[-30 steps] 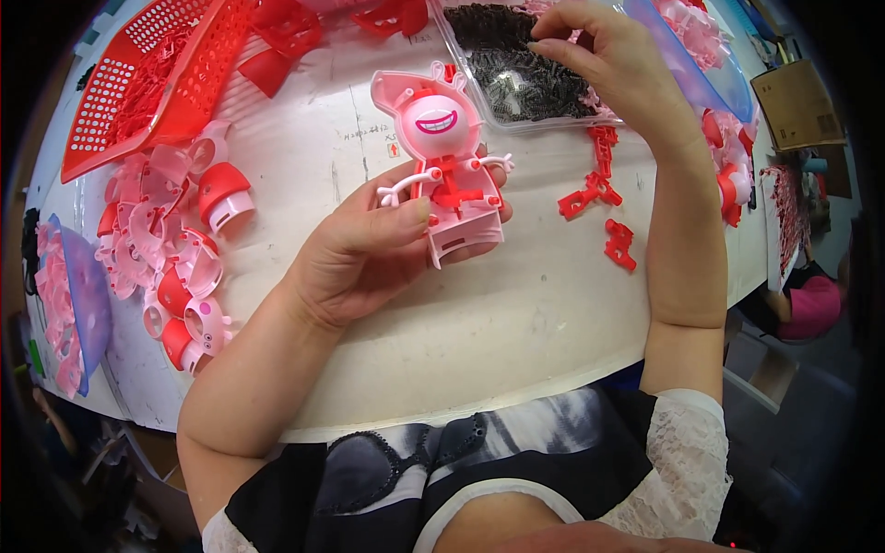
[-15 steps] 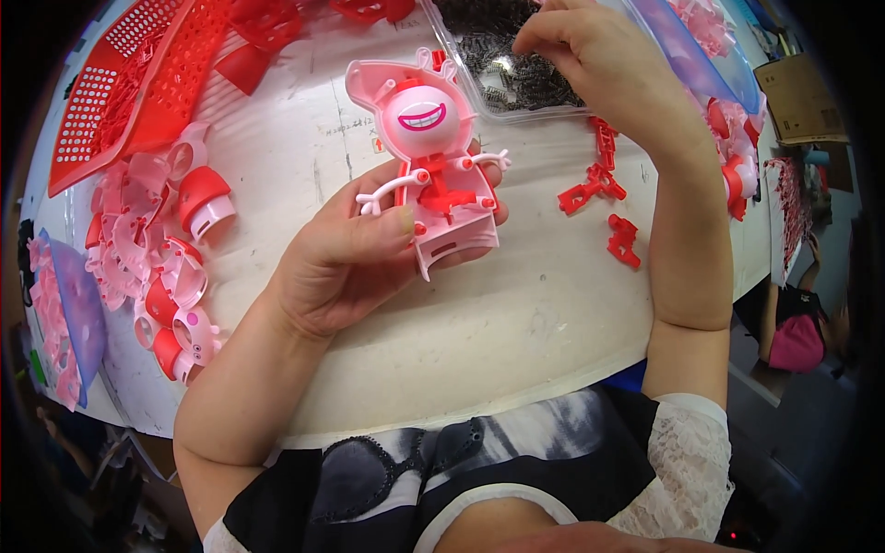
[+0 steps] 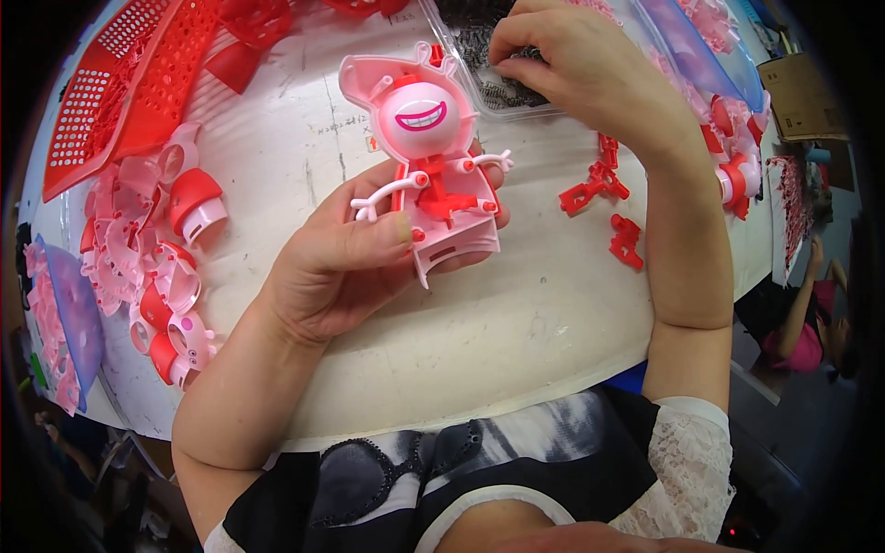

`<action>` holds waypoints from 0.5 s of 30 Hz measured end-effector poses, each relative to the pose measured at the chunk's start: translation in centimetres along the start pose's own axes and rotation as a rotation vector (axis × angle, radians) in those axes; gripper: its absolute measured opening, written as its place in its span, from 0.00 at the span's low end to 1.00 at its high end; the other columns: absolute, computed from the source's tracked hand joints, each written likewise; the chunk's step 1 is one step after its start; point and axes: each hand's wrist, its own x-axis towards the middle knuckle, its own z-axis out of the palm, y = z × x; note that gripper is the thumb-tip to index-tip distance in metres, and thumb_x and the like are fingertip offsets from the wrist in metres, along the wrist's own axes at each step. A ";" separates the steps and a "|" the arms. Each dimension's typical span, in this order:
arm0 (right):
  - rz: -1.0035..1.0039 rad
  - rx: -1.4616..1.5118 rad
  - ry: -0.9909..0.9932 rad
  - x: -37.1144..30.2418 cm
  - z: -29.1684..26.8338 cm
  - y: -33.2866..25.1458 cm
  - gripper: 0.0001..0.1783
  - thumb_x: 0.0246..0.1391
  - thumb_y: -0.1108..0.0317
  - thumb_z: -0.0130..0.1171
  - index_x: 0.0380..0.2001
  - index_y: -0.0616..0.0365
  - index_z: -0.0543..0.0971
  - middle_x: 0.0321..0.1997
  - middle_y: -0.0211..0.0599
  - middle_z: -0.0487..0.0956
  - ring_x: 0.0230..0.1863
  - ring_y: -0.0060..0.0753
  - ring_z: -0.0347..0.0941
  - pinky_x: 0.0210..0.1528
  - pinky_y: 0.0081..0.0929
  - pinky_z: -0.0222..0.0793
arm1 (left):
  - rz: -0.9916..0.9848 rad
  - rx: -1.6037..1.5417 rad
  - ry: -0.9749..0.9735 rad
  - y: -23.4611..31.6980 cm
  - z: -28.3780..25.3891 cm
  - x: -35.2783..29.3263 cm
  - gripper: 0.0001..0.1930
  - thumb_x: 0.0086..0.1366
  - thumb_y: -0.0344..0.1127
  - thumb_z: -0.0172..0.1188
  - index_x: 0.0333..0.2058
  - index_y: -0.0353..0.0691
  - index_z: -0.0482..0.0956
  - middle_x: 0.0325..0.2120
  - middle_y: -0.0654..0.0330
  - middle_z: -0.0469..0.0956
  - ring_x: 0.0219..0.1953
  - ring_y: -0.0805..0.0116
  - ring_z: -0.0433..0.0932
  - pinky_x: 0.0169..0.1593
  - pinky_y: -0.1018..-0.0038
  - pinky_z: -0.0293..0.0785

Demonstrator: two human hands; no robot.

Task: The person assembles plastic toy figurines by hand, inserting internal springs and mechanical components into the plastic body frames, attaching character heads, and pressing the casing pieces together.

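Note:
My left hand (image 3: 323,263) is wrapped round an open pink toy figure shell (image 3: 484,235) and holds it upright over the table. In the shell sit a round pink face piece (image 3: 419,118) with a grinning mouth, two thin pink arms (image 3: 378,198) and a red inner mechanism (image 3: 449,205). My thumb presses on the shell's lower left edge. At the top, my right hand (image 3: 576,78) is over a transparent tray (image 3: 516,115) of small dark metal springs (image 3: 475,46). Its thumb and fingers are bent together; what they pinch, if anything, cannot be made out.
Pink and red shell parts (image 3: 152,258) lie heaped at the left, below a red perforated basket (image 3: 134,111). Small red plastic parts (image 3: 595,189) lie right of the toy. Bluish bins of pink parts (image 3: 710,55) stand at the right and left edges. Another person (image 3: 802,323) is at far right.
My right hand has shifted slightly left and down over the springs, its fingers curling in. The toy in my left hand has barely moved.

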 end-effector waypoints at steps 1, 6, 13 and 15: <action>0.011 -0.007 -0.013 0.0 0.1 0.0 0.05 0.45 0.73 0.53 0.25 0.62 0.76 0.30 0.43 0.73 0.36 0.43 0.70 0.40 0.31 0.65 | 0.002 0.000 -0.002 -0.1 -0.1 0.0 0.45 0.42 0.36 0.68 0.57 0.32 0.52 0.53 0.47 0.62 0.53 0.47 0.65 0.54 0.57 0.65; -0.002 -0.090 0.010 0.1 0.5 0.0 0.05 0.44 0.72 0.53 0.24 0.62 0.76 0.29 0.44 0.73 0.35 0.45 0.70 0.39 0.34 0.66 | 0.016 0.004 -0.027 -0.3 0.2 0.0 0.44 0.42 0.36 0.68 0.57 0.32 0.53 0.53 0.48 0.62 0.53 0.48 0.65 0.54 0.58 0.66; -0.076 -0.377 0.035 1.1 2.2 1.9 0.06 0.37 0.72 0.53 0.21 0.61 0.77 0.25 0.44 0.76 0.31 0.46 0.73 0.32 0.37 0.69 | 0.063 0.027 0.011 -0.6 -0.3 0.4 0.42 0.45 0.36 0.67 0.56 0.32 0.53 0.53 0.49 0.61 0.53 0.50 0.66 0.53 0.60 0.68; -0.072 -0.386 0.050 1.6 2.3 2.1 0.06 0.35 0.71 0.53 0.21 0.60 0.77 0.24 0.44 0.76 0.29 0.46 0.74 0.32 0.37 0.70 | 0.079 0.068 -0.022 -0.7 -0.3 0.6 0.41 0.45 0.38 0.66 0.55 0.28 0.55 0.52 0.48 0.63 0.52 0.51 0.67 0.53 0.60 0.67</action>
